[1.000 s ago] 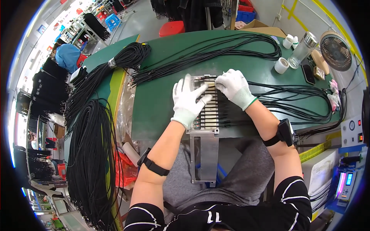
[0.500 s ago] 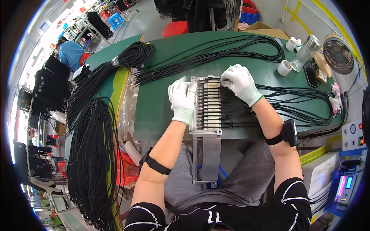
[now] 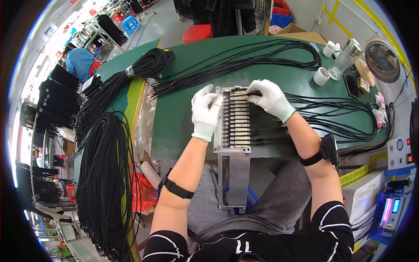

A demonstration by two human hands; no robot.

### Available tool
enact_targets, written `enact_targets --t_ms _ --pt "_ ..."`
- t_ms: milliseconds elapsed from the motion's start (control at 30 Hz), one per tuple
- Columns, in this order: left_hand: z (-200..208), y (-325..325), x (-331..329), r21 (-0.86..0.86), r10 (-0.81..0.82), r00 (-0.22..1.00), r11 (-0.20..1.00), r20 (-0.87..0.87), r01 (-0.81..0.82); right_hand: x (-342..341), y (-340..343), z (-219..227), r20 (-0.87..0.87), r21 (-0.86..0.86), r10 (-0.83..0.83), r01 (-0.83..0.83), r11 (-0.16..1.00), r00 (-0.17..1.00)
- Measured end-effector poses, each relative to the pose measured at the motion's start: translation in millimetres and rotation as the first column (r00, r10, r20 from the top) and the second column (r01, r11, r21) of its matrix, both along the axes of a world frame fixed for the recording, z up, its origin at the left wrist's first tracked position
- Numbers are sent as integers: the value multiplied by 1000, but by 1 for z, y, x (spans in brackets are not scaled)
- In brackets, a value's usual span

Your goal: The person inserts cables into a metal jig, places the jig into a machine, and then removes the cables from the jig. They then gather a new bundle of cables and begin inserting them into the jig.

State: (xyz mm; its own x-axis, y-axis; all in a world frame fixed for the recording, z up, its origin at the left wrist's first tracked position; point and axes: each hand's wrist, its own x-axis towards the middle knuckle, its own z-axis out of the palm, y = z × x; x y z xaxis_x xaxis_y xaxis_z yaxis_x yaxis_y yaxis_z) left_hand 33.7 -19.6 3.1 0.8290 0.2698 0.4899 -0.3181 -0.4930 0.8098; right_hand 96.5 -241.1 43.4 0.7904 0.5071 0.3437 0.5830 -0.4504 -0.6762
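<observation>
A metal fixture [image 3: 234, 178] lies over the near table edge, its slotted upper part holding a row of black cable ends [image 3: 238, 118] side by side. My right hand [image 3: 271, 99], in a white glove, pinches a black cable [image 3: 251, 93] at the fixture's far right side. The tip between those fingers is partly hidden. Also gloved, my left hand [image 3: 204, 109] rests against the fixture's left edge, thumb and forefinger apart and nothing seen between them. From the row, black cables run right across the green table.
Large black cable bundles [image 3: 104, 170] hang and lie on the left. More cables [image 3: 244, 59] stretch along the table's far side. At the right are a glass bottle [image 3: 345, 60], white rolls [image 3: 321, 76] and a fan [image 3: 382, 61]. A red stool [image 3: 197, 33] stands beyond the table.
My left thumb and forefinger have opened wider beside the fixture. My right hand has shifted slightly left and nearer at the row's far end, still pinching.
</observation>
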Motion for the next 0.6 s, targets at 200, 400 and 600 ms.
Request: enact_targets --t_ms 200,400,600 --pt "-2 6 0 362 155 986 924 -63 -122 4 4 -9 411 -183 -11 95 979 911" --pt "-8 10 4 395 177 970 913 -169 -98 10 4 -14 462 -252 -52 187 950 885" --pt "-6 12 3 358 103 966 934 -237 -11 10 8 -16 453 -311 -41 200 929 891"
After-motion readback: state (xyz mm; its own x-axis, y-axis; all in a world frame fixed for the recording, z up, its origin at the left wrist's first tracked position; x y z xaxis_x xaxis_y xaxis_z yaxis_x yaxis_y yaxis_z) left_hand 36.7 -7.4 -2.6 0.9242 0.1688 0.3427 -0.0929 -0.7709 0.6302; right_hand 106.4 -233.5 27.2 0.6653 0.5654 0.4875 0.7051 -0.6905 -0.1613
